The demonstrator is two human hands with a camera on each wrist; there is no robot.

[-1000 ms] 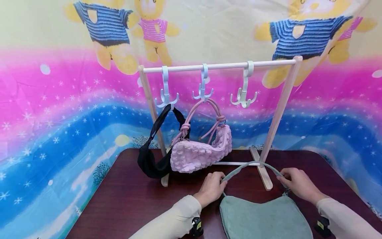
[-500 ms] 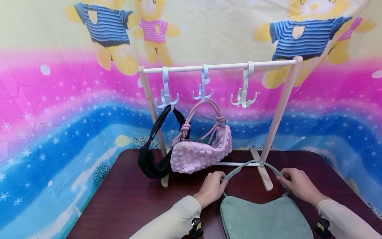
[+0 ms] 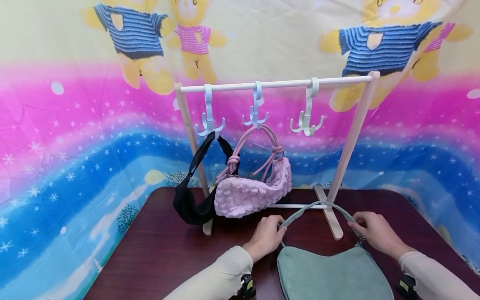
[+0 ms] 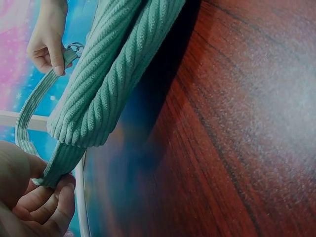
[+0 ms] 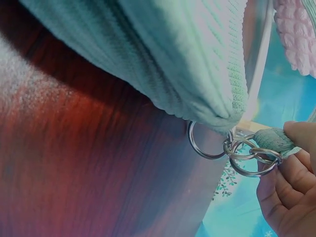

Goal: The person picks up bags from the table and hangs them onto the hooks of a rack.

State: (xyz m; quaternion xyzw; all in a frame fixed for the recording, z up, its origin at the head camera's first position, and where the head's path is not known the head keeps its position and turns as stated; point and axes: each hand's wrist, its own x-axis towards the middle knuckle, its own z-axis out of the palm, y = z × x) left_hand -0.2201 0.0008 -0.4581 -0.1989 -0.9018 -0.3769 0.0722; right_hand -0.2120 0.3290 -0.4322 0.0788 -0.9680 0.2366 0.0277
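A green corduroy handbag (image 3: 333,271) is at the front right of the head view, its strap (image 3: 313,205) arched up behind it. My left hand (image 3: 265,236) pinches the strap's left end, close to the bag's corner. At the other end, my right hand (image 3: 379,231) pinches the strap near metal rings (image 5: 252,155), which show clearly in the right wrist view. In the left wrist view, the strap (image 4: 60,165) runs between the left thumb and fingers. The bag's lower part is cut off by the head view's bottom edge.
Behind the bag stands a wooden rack (image 3: 354,137) with three hooks on its bar. A black bag (image 3: 193,208) hangs from the left hook, a pink bubbly bag (image 3: 251,193) from the middle one. The right hook (image 3: 307,121) carries nothing. All stand over a dark wooden table (image 3: 157,250).
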